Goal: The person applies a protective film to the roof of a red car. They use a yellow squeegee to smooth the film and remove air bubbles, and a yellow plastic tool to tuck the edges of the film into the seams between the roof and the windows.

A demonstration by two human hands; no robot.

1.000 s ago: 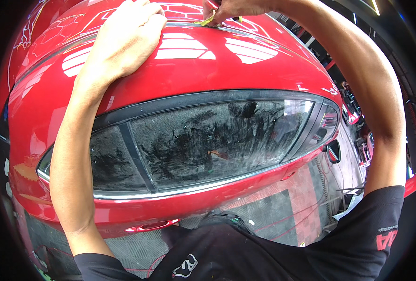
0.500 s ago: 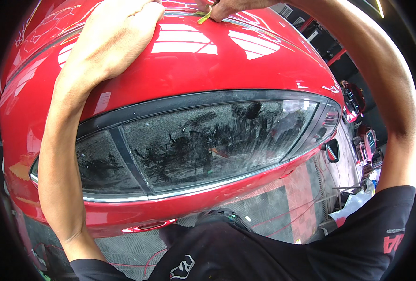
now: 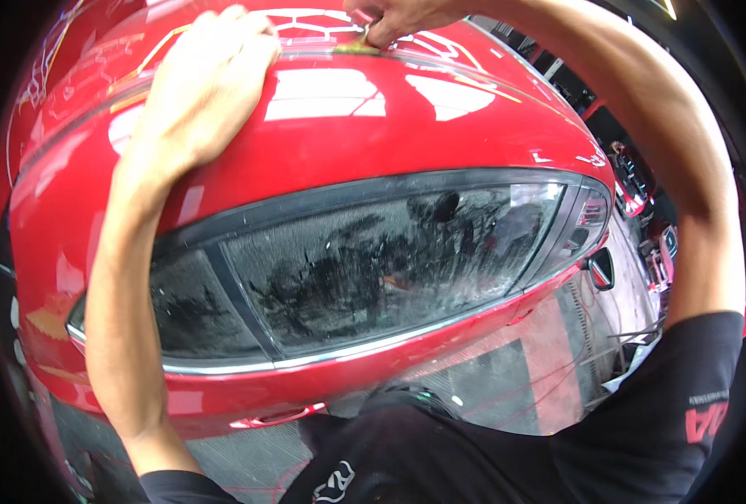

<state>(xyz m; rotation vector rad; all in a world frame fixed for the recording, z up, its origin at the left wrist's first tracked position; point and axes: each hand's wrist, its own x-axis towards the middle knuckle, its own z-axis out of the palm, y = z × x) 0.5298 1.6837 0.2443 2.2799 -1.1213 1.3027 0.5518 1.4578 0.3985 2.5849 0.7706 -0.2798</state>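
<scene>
A red car's roof (image 3: 305, 147) stretches in front of me, with a dark groove (image 3: 440, 64) running across it. My right hand (image 3: 398, 21) is closed on a flat yellow-green squeegee-like blade (image 3: 356, 49), whose long edge lies along the groove. Over the roof to the left, my left hand (image 3: 213, 76) has its fingers curled together near the same groove. Its fingertips face away from me, so what they hold, if anything, is hidden.
Between me and the roof lie the dusty, smeared side window (image 3: 373, 260) and a red door handle (image 3: 276, 417). A side mirror (image 3: 600, 270) sticks out at the right. Hoses lie on the tiled floor (image 3: 482, 378). Equipment stands beyond the car's right end.
The yellow-green blade has turned from a slant to lying lengthwise along the groove, a little further left. My left hand has shifted slightly left. The whole view has moved a little.
</scene>
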